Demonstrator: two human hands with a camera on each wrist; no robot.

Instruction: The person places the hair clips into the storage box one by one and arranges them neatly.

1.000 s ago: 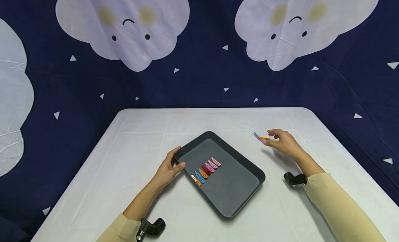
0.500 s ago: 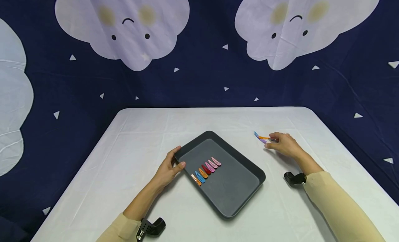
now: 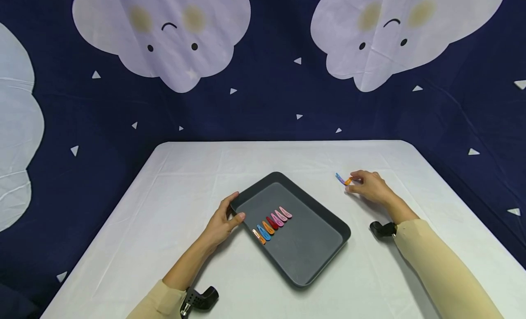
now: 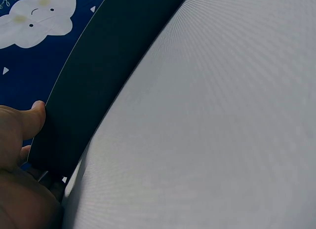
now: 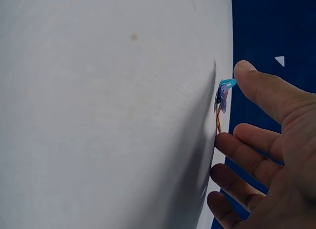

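Observation:
My left hand [image 3: 219, 226] grips the left corner of a dark grey tray [image 3: 309, 204], thumb over the rim; the left wrist view also shows the hand [image 4: 17, 135] at the tray's side [image 4: 84, 86]. Several hair clips lie in a slanting row inside, among them a red one [image 3: 272, 223] and a blue one [image 3: 263, 233]. Right of the tray, my right hand [image 3: 371, 188] is at a small group of clips on the table: an orange one [image 3: 348, 181] between thumb and index fingertips, beside a blue-purple pair [image 3: 340, 178]. In the right wrist view, the index fingertip touches the orange clip [image 5: 218, 121], thumb apart.
A white cloth covers the table [image 3: 197, 172]. Behind it hangs a dark blue backdrop [image 3: 267, 113] with clouds and small white triangles. Each wrist wears a black camera, the left one [image 3: 201, 300] near the table's front and the right one [image 3: 382, 230] beside the sleeve.
My right fingers have shifted slightly left onto the orange clip, which has turned and now slants between them. The left hand and the tray have stayed in place.

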